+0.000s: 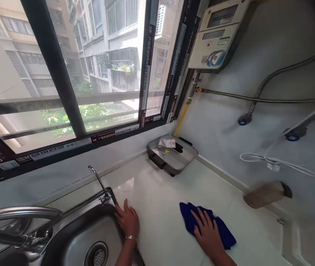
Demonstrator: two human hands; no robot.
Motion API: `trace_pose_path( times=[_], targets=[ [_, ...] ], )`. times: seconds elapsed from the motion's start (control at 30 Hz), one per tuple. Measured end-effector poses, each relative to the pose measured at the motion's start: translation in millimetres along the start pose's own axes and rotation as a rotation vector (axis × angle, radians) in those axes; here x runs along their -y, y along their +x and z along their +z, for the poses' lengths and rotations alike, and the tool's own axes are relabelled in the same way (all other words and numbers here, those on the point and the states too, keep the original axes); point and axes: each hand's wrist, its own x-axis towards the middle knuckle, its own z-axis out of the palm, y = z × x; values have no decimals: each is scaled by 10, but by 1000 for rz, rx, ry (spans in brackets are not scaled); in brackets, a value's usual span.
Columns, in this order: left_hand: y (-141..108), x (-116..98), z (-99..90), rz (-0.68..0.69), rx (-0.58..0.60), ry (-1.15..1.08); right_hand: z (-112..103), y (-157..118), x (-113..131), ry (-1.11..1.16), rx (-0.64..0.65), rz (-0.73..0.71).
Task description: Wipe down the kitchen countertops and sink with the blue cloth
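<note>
A dark blue cloth (225, 233) lies spread on the pale countertop (157, 207). My right hand (207, 232) rests flat on top of the cloth, its fingers apart and pointing away from me. To the left, my left hand (128, 218), with a bracelet at the wrist, leans on the right rim of the steel sink (91, 229). Its fingers are spread and hold nothing.
An electric pan (178, 157) with a glass lid sits in the far corner. A brown bottle-like object (265, 194) is near the right wall. Beside the sink rise a small tap (99, 179) and a large faucet (21, 212). A white cable (273, 162) hangs on the wall.
</note>
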Motion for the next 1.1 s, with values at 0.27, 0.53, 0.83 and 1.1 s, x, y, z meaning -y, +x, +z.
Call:
trace_pose_path(
  times=[0.27,0.53,0.83,1.1],
  targets=[
    [4,-14,56,24,37,-35,-379,-1752,-217,-76,19,128],
    [-25,-63,67,-7,98,-30,-702,-2175,270,-20,162,106],
    [-24,-81,40,-19,118,-21,-768,-764,1218,188,352,-198],
    [5,-113,-44,-6,67,-8,-381,343,1664,323,306,-214]
  ],
)
